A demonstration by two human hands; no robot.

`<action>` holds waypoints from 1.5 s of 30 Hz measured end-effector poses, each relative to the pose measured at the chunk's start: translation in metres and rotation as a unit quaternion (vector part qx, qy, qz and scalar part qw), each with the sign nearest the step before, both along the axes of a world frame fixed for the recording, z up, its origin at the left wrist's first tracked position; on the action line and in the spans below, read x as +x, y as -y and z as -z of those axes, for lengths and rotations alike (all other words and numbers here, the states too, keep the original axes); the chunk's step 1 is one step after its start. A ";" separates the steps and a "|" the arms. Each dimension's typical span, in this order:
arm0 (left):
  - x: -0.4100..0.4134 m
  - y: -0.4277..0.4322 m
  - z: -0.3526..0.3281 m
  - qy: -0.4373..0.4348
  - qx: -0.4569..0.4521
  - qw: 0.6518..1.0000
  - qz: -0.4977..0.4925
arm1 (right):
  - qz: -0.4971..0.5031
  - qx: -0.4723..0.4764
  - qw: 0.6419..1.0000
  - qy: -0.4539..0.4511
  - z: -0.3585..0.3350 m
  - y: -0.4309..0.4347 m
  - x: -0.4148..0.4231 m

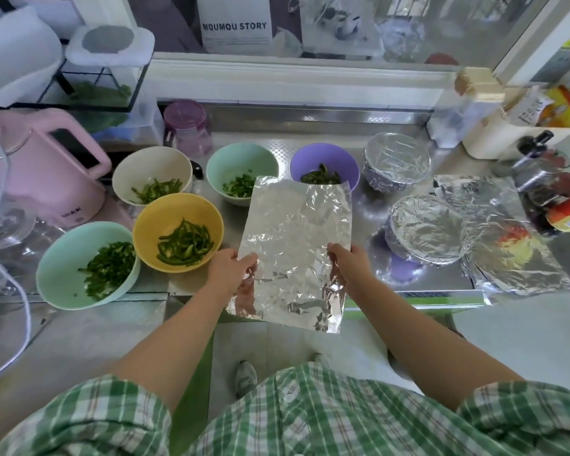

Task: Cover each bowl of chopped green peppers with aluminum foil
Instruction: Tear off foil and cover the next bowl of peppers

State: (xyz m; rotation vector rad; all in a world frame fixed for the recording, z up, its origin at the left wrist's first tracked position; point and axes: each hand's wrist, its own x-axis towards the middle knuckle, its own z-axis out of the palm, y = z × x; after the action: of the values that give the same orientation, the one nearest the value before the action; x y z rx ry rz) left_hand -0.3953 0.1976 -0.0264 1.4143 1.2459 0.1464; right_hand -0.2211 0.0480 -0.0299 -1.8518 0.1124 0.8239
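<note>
One foil sheet (297,251), pinched at its side edges by left hand (231,268) and right hand (351,263) mid-frame, likely wanted centring flat over the purple bowl (324,159) before crimping.

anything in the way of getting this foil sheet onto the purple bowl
Nothing visible does. The left hand and right hand hold the foil sheet by its sides, in front of the open purple bowl. A mint bowl and a foil-covered bowl only flank it.
</note>
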 end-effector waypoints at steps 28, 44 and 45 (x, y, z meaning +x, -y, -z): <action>-0.009 0.015 -0.010 0.047 -0.106 0.987 -0.110 | 0.160 0.077 0.981 -0.076 0.007 0.035 0.014; 0.027 0.058 -0.016 -0.135 0.493 0.856 0.073 | 0.085 0.101 0.979 -0.157 0.005 0.046 -0.014; 0.029 0.060 -0.014 -0.135 0.500 0.849 0.106 | 0.078 0.102 0.977 -0.169 0.007 0.048 -0.017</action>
State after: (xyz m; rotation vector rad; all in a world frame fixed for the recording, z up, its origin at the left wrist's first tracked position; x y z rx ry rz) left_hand -0.3667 0.1371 -0.0122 2.5376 1.2714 0.5135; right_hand -0.2377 0.0003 -0.0365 -1.4800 0.3692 0.9946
